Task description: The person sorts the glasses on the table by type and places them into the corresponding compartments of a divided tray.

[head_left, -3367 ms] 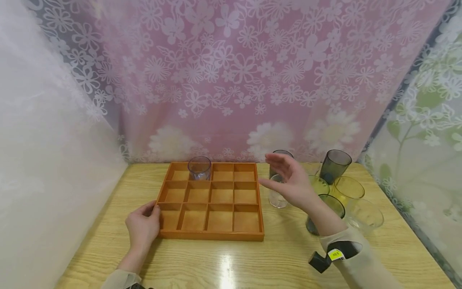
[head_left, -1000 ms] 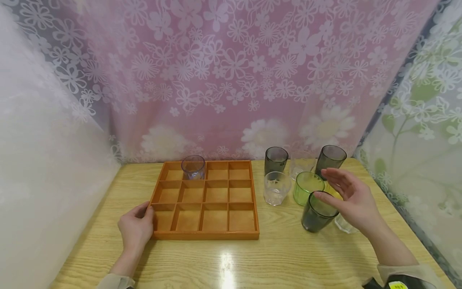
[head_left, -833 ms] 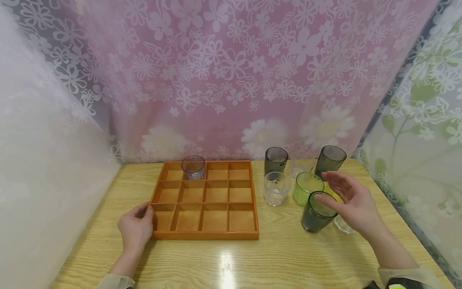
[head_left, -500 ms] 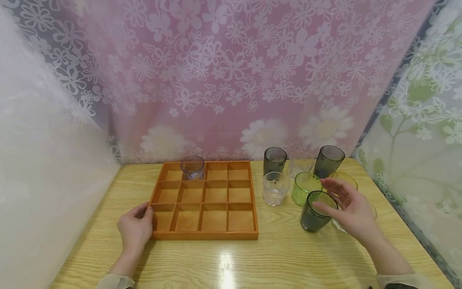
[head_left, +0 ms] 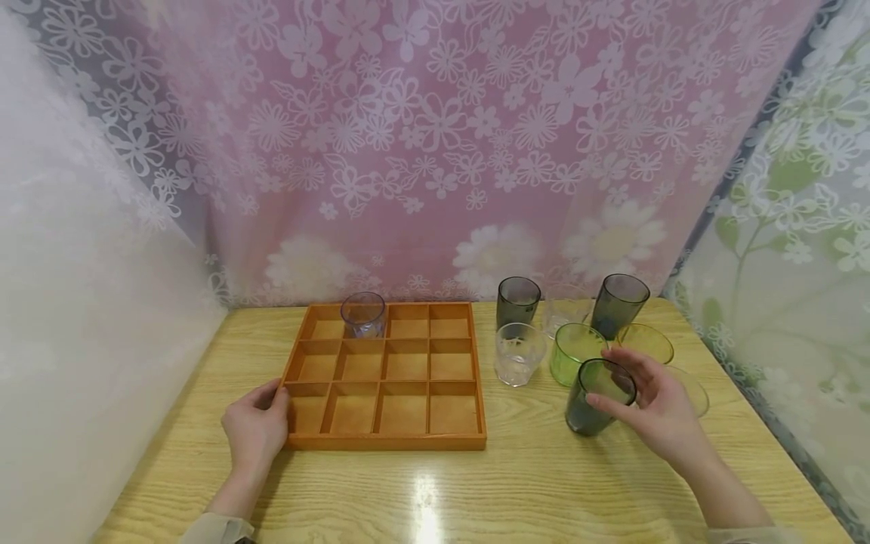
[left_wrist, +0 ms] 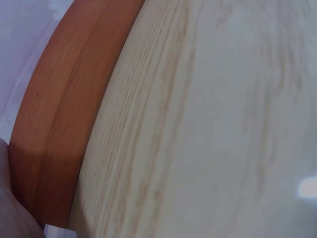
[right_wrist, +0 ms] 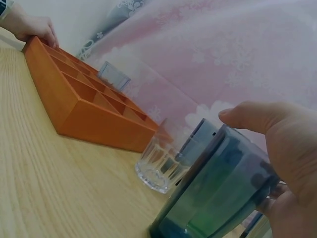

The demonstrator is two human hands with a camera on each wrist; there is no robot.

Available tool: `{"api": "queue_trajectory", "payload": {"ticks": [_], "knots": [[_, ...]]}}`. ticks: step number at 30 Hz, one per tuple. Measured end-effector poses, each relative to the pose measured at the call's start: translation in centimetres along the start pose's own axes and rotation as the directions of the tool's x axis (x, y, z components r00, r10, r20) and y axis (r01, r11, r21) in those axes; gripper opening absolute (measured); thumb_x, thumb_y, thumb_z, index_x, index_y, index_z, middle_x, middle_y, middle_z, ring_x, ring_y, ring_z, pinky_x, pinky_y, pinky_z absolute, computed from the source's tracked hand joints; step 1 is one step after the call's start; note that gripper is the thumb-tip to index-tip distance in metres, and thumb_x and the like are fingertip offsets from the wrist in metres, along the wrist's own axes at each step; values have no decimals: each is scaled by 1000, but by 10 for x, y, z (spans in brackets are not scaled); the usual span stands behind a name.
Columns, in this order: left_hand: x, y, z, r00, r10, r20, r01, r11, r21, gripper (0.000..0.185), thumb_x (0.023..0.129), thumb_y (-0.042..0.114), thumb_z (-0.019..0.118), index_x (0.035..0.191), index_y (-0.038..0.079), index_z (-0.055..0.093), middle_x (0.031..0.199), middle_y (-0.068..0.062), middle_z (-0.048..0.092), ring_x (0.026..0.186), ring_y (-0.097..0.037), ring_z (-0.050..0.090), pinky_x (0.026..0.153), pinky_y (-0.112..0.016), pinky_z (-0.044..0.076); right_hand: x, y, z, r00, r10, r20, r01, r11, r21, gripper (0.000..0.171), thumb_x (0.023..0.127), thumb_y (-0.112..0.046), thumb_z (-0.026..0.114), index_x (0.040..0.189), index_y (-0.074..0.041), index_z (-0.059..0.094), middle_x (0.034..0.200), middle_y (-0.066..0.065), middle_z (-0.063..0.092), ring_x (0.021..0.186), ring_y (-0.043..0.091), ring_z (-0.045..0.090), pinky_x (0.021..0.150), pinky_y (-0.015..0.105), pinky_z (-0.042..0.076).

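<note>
Your right hand (head_left: 662, 412) grasps the dark cup (head_left: 598, 397), fingers (head_left: 628, 363) and thumb curled round its rim; it stands on the tabletop (head_left: 476, 483), a green cup (head_left: 576, 353) just beyond your fingertips. Your left hand (head_left: 254, 431) rests relaxed against the tray (head_left: 390, 444) corner.

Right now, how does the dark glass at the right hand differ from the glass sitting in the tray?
The dark glass is smoky green-grey; the tray glass is clear with a faint violet tint. The dark glass stands on the table, gripped by the right hand; the tray glass sits untouched in a back-row cell of the tray. Both are open-mouthed tumblers.
</note>
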State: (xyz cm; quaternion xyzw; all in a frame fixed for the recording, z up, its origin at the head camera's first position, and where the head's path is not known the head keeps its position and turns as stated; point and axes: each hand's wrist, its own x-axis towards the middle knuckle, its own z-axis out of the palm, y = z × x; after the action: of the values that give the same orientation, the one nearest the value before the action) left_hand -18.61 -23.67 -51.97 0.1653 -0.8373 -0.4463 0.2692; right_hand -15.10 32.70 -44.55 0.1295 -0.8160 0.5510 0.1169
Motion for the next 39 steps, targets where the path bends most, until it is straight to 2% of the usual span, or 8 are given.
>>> {"api": "queue_trajectory", "payload": {"ticks": [3,5,9,13,22,29,35,39], "knots": [[0,-1,-1,1000,-5,-2,5,1000,-1,21,96,8,73,112,-1,82,101,-16,79,85,-8,69,68,-6,44,-2,3,1,1000,16,4,-16,1000,23,75,85,8,84,149,8,46,142,5,61,129,7,57,104,15,42],[0,-1,-1,1000,-4,-1,4,1000,-1,21,96,8,72,112,-1,82,101,-16,79,85,-6,68,69,-6,44,-3,6,3,1000,28,6,-28,999,35,77,85,8,85,150,9,44,143,10,60,129,8,58,103,15,43],[0,-2,-1,1000,-4,6,4,1000,-5,22,97,8,71,114,-1,81,102,-17,79,91,-19,72,69,-6,44,-6,9,5,999,42,1,-42,998,44,82,84,9,85,151,12,39,140,14,59,127,9,60,102,15,44],[0,-1,-2,1000,-6,20,6,1000,-14,23,98,10,70,116,-2,80,104,-18,79,97,-30,73,70,-5,42,-8,12,7,999,45,-6,-45,998,37,84,83,9,86,152,11,38,140,14,60,126,8,60,101,14,44],[1,1,-2,1000,-13,28,14,1000,-26,23,99,10,70,116,-2,80,105,-19,78,99,-32,73,72,-5,41,-12,20,15,997,71,-30,-70,997,13,82,83,4,88,152,3,43,140,16,58,122,9,62,94,19,52],[1,1,-3,1000,3,15,-2,1000,-19,22,98,8,71,114,-2,80,103,-19,79,96,-31,74,71,-5,41,-17,26,20,996,81,-26,-82,995,-49,77,82,-2,91,147,3,51,135,15,62,120,3,62,93,17,51],[0,1,-2,1000,29,-1,-29,1000,-9,20,96,8,72,111,-1,82,99,-17,79,93,-31,74,70,-5,41,-19,27,23,998,60,-38,-62,996,-62,76,83,-1,90,147,3,51,134,18,63,120,5,62,95,16,49],[0,0,-2,1000,25,-4,-25,1000,1,20,96,8,72,111,-1,82,99,-16,79,93,-30,74,70,-6,41,-19,25,24,997,58,-58,-64,994,-93,73,82,-3,91,145,2,54,132,19,65,117,4,63,94,15,49]]}}
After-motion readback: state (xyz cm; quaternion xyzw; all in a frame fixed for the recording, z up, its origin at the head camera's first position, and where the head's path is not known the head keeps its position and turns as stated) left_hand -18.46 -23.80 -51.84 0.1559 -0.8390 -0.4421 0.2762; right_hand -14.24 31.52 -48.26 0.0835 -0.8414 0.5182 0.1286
